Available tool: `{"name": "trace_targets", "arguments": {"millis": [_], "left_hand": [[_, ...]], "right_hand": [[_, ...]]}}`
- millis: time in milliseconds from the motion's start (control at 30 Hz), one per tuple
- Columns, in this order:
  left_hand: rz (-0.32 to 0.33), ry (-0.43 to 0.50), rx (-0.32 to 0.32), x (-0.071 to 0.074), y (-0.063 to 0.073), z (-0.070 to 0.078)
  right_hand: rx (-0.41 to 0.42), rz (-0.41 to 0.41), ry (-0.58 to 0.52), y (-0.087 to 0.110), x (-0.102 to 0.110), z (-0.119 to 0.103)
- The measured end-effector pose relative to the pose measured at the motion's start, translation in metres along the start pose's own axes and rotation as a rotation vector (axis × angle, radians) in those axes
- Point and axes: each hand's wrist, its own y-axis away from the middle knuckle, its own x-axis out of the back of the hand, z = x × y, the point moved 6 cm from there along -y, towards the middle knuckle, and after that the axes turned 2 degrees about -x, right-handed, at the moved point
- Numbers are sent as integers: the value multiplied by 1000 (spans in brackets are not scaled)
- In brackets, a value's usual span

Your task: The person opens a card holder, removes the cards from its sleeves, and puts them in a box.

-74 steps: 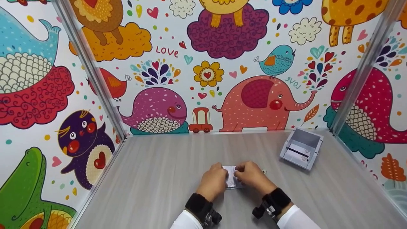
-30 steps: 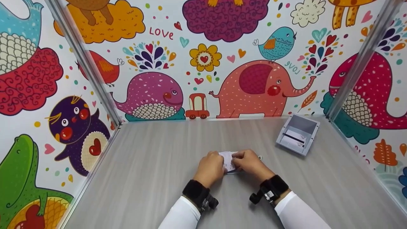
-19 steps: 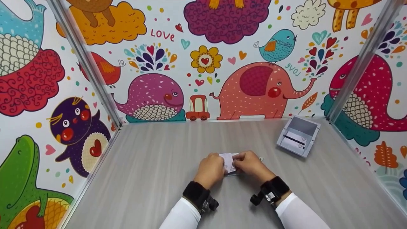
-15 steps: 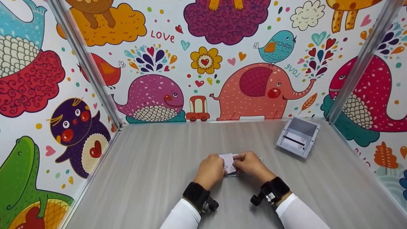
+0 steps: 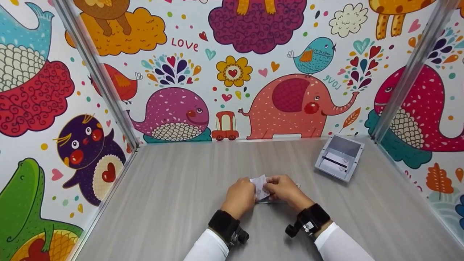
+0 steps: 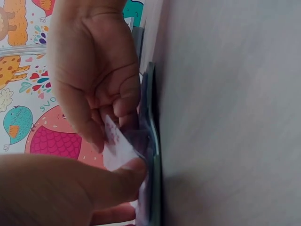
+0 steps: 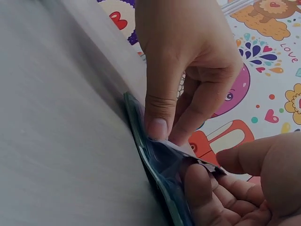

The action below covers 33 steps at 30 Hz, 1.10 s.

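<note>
Head view, left hand (image 5: 240, 197): fingers pinching printed paper (image 5: 260, 186).
Paper: between the hands, tilted over a flat pouch (image 7: 162, 162), well in from the table's (image 5: 181, 177) far edge.
Right hand (image 5: 287, 190): fingertips pinching its right side.
Gray box (image 5: 342, 147): far right corner.

Plenty of room to pass over the pale grey wood-grain tabletop (image 5: 174, 192) at frame left. Lower centre's jammed though: bare left hand (image 5: 240, 194), bare right hand (image 5: 287, 189), thin white printed paper sheet (image 5: 259, 184) between them. Right side, an open-topped grey rectangular box (image 5: 342, 146) blocks you.
</note>
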Motion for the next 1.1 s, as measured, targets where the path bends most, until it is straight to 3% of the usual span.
{"name": "trace_targets", "arguments": {"millis": [300,500,700,967,1100], "left_hand": [[-15,13,11,-4,1,1],[-16,7,9,-2,1,0],[-40,-5,12,-2,0,0],[-22,-4,4,-1,0,-1],[-19,11,9,0,0,-1]], "right_hand": [[-18,83,72,0,3,3],[-10,175,185,4,19,-7],[65,255,324,1,45,-19],[102,321,333,4,90,-34],[138,424,371,10,121,-43]]}}
